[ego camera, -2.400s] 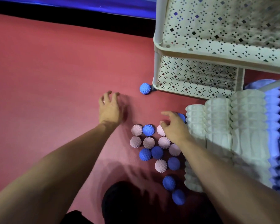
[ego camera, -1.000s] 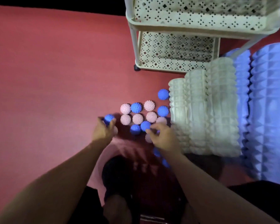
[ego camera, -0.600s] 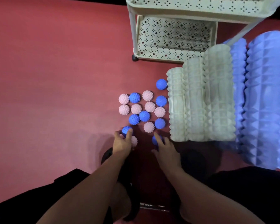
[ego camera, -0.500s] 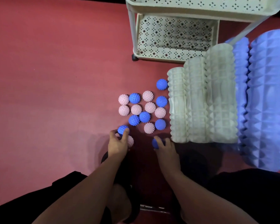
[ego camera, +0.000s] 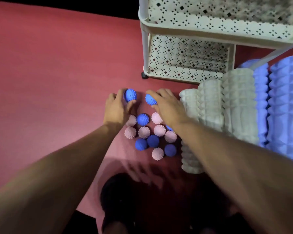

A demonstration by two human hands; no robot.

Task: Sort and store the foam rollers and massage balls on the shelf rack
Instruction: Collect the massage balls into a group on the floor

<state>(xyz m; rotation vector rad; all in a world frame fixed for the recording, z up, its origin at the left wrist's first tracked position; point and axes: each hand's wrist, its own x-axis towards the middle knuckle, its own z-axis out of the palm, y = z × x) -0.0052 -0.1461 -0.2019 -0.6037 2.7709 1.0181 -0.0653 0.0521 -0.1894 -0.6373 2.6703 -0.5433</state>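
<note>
Left hand [ego camera: 116, 108] gripping one blue spiked ball [ego camera: 130, 95], right hand [ego camera: 166, 105] curled around another blue ball [ego camera: 150, 99], above scattered massage balls [ego camera: 151, 134] near shelf rack [ego camera: 189, 65].

**Bare arms, dark clothing below**

Both forearms are bare, no sleeves, watch or rings showing on the left hand [ego camera: 116, 108] or right hand [ego camera: 167, 106]. At bottom centre, dark, probably black clothing [ego camera: 142, 208] covers the legs; details are lost in shadow.
</note>
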